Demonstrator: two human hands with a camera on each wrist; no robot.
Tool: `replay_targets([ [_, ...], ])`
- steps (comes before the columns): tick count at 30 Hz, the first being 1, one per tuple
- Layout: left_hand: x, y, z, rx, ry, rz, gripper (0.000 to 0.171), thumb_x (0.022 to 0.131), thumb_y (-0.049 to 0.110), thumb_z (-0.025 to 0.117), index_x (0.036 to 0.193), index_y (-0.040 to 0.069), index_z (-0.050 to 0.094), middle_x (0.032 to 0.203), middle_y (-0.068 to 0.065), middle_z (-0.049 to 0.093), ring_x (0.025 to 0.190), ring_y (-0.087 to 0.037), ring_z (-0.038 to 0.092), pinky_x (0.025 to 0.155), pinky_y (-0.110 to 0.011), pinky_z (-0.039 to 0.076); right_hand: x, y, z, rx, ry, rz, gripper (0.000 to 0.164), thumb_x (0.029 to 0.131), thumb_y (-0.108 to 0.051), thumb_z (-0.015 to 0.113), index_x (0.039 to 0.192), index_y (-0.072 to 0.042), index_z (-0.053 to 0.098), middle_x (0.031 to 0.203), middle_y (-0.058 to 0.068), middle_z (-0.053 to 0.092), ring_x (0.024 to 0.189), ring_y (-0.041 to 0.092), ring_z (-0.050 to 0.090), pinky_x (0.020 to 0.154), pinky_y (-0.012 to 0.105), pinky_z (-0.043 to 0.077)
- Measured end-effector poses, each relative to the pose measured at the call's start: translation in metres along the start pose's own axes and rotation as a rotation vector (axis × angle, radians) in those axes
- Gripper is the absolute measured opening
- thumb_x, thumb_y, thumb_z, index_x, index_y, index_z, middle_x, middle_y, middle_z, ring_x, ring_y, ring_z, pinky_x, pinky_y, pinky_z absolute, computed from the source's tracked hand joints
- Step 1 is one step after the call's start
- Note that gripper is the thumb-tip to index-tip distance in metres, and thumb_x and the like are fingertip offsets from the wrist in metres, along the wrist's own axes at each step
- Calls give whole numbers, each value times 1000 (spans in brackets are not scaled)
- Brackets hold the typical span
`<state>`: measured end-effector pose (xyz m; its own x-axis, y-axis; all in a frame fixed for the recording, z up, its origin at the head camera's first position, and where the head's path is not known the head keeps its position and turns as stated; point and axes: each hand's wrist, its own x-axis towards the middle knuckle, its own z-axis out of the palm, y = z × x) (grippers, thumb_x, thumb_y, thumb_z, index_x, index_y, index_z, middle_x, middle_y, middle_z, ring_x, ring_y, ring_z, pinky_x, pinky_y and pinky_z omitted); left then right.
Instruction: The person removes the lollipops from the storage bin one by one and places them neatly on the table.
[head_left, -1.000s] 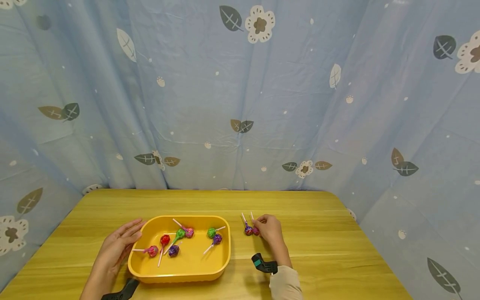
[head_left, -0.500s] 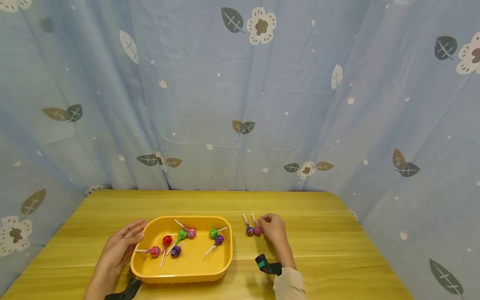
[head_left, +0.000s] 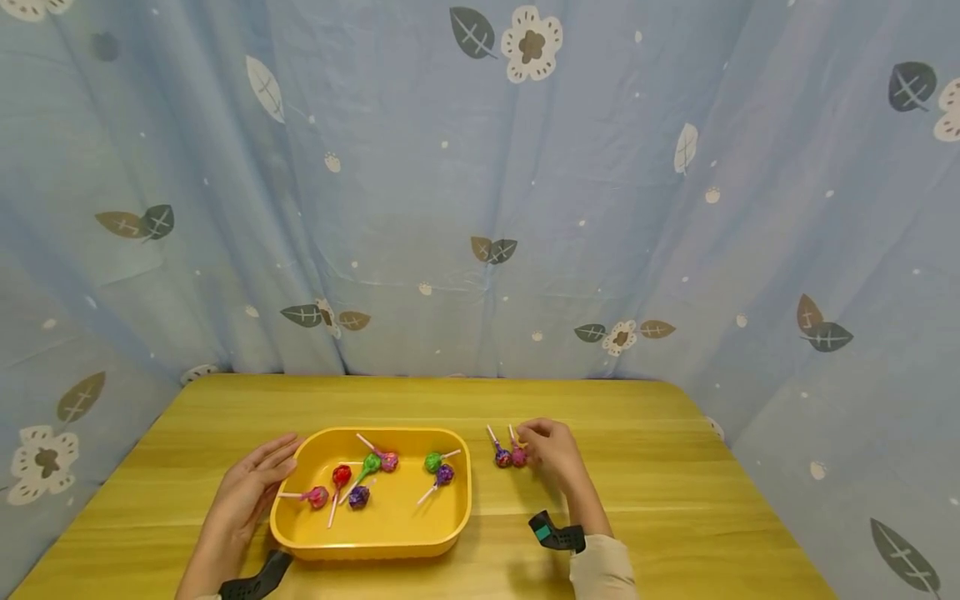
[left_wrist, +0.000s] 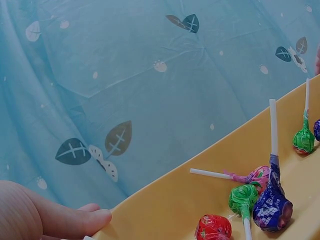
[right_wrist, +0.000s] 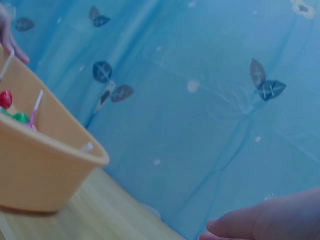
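Observation:
My left hand (head_left: 251, 483) lies along the left end of a yellow tray (head_left: 360, 550), its fingers straight against the outer wall; the left wrist view shows the thumb at the rim. To the tray's right, my right hand (head_left: 553, 450) pinches the stick of a pink lollipop (head_left: 519, 457) with curled fingers. That lollipop's head is low at the table. A purple lollipop (head_left: 502, 457) lies just left of it, stick pointing away. In the right wrist view only part of the right hand (right_wrist: 265, 220) shows; the lollipop is hidden there.
Inside the tray lie several wrapped lollipops, among them a red lollipop (head_left: 341, 475), a green lollipop (head_left: 371, 464) and a purple lollipop (head_left: 445, 475). A wooden table (head_left: 675, 500) carries everything. Behind it hangs a blue patterned curtain (head_left: 405, 208).
My right hand has shifted slightly right, uncovering more of the pink lollipop, whose stick end has moved a little right. The left hand stays at the tray. The head view has shifted slightly.

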<state>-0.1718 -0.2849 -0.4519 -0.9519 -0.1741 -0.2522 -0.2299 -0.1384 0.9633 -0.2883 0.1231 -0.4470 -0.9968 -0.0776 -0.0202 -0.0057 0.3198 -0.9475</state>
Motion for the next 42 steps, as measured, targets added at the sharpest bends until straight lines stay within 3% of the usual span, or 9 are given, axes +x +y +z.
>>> replay_targets([
  [7, 0, 0, 1, -41, -13, 25, 67, 98, 12, 58, 153, 3, 21, 107, 25, 60, 97, 8, 59, 92, -21, 48, -8, -18, 4, 101, -82, -24, 29, 95, -20, 64, 109, 5, 67, 96, 18, 65, 83, 35, 61, 73, 46, 57],
  [12, -1, 0, 1, -47, -17, 29, 67, 98, 12, 58, 153, 3, 21, 106, 25, 60, 98, 8, 59, 93, -21, 48, -12, -28, 12, 83, -178, -49, 37, 94, -31, 65, 115, 1, 66, 102, 15, 66, 87, 33, 60, 76, 45, 56],
  [19, -1, 0, -1, -81, -32, 53, 60, 97, 11, 60, 150, 7, 31, 104, 24, 63, 99, 5, 60, 91, -22, 49, -17, -40, 36, 83, -266, -85, 35, 95, -33, 64, 112, -3, 68, 99, 13, 67, 84, 30, 62, 73, 43, 56],
  [22, -1, 1, -1, -93, -30, 56, 52, 97, 11, 61, 145, 13, 40, 103, 24, 64, 99, 5, 60, 89, -21, 50, -20, -45, 48, 117, -288, -106, 32, 96, -29, 63, 112, -1, 67, 98, 13, 66, 85, 30, 63, 73, 41, 57],
  [27, 0, 0, -1, -106, -37, 81, 31, 97, 9, 60, 121, 28, 58, 103, 23, 65, 100, 3, 61, 90, -21, 49, -29, -58, 68, 171, -309, -110, 27, 97, -17, 61, 112, 6, 66, 100, 22, 65, 94, 44, 60, 76, 46, 57],
  [31, 0, 0, -1, -124, -43, 90, 30, 97, 7, 60, 106, 35, 61, 103, 23, 65, 99, 3, 61, 89, -21, 50, -30, -63, 86, 165, -343, -110, 24, 97, -14, 61, 110, 5, 67, 95, 15, 66, 93, 45, 61, 76, 46, 57],
  [35, 0, 0, -1, -117, -38, 86, 30, 96, 7, 60, 110, 33, 61, 103, 23, 65, 99, 3, 61, 90, -21, 49, -27, -60, 102, 158, -407, -108, 23, 96, -19, 63, 107, 0, 70, 93, 8, 67, 86, 34, 63, 75, 45, 57],
  [42, 0, 2, 1, -106, -19, 56, 33, 96, 8, 61, 123, 25, 56, 102, 23, 65, 98, 4, 61, 90, -21, 49, -21, -62, 124, 115, -529, -101, 28, 96, -22, 63, 108, 3, 69, 99, 18, 67, 89, 35, 64, 76, 48, 57],
])
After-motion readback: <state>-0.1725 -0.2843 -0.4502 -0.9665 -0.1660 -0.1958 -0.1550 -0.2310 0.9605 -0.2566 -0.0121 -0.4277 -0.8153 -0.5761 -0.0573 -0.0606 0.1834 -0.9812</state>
